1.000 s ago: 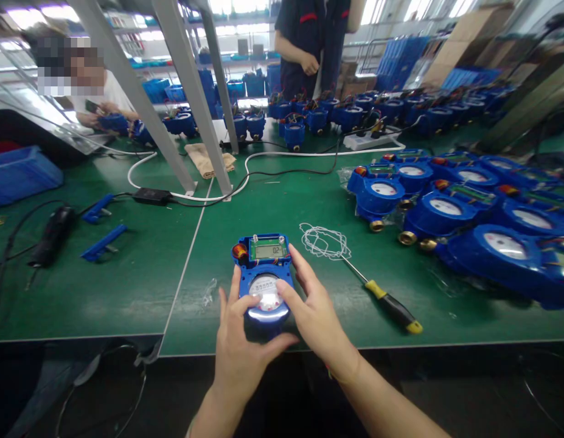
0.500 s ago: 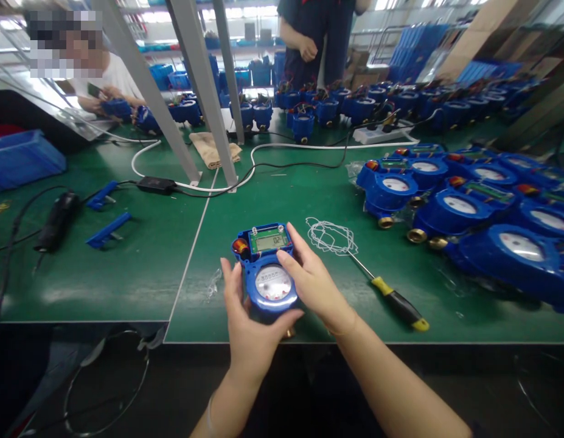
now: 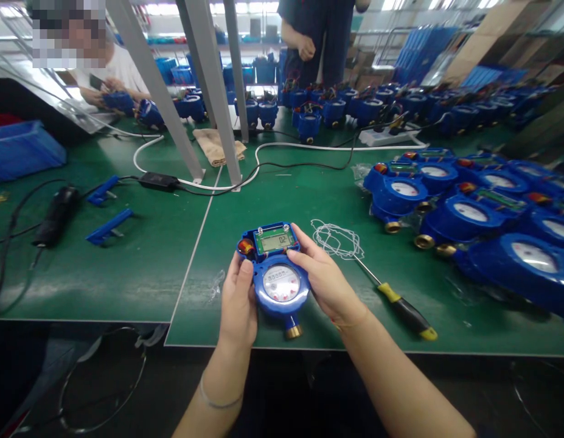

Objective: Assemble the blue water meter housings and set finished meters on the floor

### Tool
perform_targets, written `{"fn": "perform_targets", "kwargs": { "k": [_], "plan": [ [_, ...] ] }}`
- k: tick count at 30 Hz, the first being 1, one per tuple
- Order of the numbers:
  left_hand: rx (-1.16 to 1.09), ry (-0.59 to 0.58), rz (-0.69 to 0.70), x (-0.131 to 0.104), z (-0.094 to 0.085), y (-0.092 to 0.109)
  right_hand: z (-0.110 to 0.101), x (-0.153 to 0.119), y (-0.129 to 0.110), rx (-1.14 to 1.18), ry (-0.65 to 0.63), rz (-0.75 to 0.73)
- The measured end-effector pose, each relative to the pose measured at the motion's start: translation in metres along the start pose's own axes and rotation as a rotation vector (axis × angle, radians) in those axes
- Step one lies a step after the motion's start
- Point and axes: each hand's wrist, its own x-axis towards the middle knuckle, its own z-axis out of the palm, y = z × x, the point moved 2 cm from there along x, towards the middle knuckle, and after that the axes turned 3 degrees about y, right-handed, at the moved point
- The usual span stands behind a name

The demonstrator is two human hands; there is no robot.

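Between my two hands is a blue water meter (image 3: 282, 283) with a round dial, a green circuit board carrying a small lit display, and a brass threaded end toward me. My left hand (image 3: 238, 301) grips its left side, thumb along the edge below an orange-and-dark round part. On the right side, my right hand (image 3: 325, 277) holds the casing, its thumb near the lower edge of the display. A screwdriver (image 3: 407, 313) with a black and yellow handle lies to the right, its tip by a loose tangle of thin white wire (image 3: 337, 240).
Several blue water meters (image 3: 471, 213) crowd the right side of the green table (image 3: 263, 204). At left lie a black corded tool (image 3: 58, 216), two blue plastic pieces (image 3: 109, 226) and a blue bin (image 3: 26, 152). Grey posts (image 3: 213, 91), cables and a cloth stand beyond; two people are behind.
My left hand has shifted from under the meter's front up along its left side, uncovering the brass end. The meter sits slightly further right in view; my right hand keeps its hold.
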Motion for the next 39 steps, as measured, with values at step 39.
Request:
{"fn": "perform_targets", "kwargs": {
  "k": [39],
  "plan": [
    [0.932, -0.184, 0.446, -0.025, -0.011, 0.000, 0.007, -0.026, -0.031, -1.395, 0.281, -0.450]
  ]
}}
